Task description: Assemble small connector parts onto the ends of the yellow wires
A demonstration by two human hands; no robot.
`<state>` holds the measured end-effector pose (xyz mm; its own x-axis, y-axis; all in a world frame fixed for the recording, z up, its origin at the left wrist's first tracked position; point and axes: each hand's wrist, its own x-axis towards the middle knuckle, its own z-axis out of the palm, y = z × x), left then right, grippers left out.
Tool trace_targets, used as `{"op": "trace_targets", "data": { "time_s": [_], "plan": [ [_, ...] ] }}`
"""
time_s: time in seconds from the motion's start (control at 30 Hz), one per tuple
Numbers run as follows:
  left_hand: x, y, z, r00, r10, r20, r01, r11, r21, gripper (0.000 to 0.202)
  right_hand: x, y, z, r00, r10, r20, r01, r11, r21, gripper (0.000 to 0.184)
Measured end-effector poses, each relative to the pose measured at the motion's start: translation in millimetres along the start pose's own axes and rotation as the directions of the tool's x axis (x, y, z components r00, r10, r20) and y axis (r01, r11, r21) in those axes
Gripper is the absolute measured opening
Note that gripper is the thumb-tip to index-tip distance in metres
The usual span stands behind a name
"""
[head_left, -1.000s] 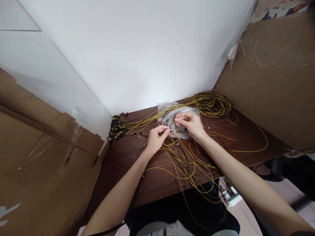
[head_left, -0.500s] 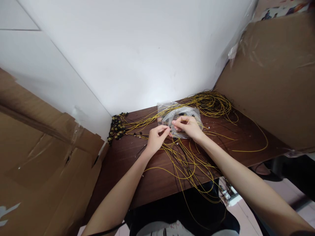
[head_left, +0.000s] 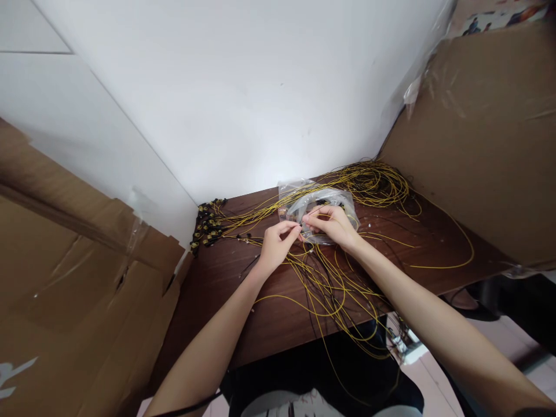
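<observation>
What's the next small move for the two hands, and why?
Probably bring the two pinches together: left hand and right hand each pinch something small, nearly touching, over the clear bag. What they pinch is too small to tell.

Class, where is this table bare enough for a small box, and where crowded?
Free: near-left wood between left forearm and left cardboard; right wood by right cardboard. Crowded: yellow wires below left hand, right hand; connectors; plastic bag.

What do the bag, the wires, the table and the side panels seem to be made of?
Bag: thin clear plastic, glossy, wrinkled.
Wires: yellow and black jackets, probably plastic; core hidden.
Table: dark wood or wood-look laminate, grain streaks show.
Side panels: brown cardboard, matte, creased and torn.
</observation>
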<state>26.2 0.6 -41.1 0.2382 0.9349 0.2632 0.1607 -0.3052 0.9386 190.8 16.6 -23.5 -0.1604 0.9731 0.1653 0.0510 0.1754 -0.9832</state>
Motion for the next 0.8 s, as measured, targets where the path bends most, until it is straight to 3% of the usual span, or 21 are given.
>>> {"op": "trace_targets", "data": {
  "time_s": [0.63,0.8],
  "plan": [
    [-0.3,1.4,1.6,1.0,-0.012,-0.009,0.011,1.0,-0.022,0.019,-1.2,-2.8,0.8,0.997,0.0,-0.077,0.003,0.999,0.036,0.035],
    [-0.3,4.3,2.0,1.0,-0.01,-0.015,0.01,1.0,-0.029,0.018,-0.3,-3.0,0.9,0.989,0.023,-0.148,-0.01,0.996,0.091,0.036]
  ]
}}
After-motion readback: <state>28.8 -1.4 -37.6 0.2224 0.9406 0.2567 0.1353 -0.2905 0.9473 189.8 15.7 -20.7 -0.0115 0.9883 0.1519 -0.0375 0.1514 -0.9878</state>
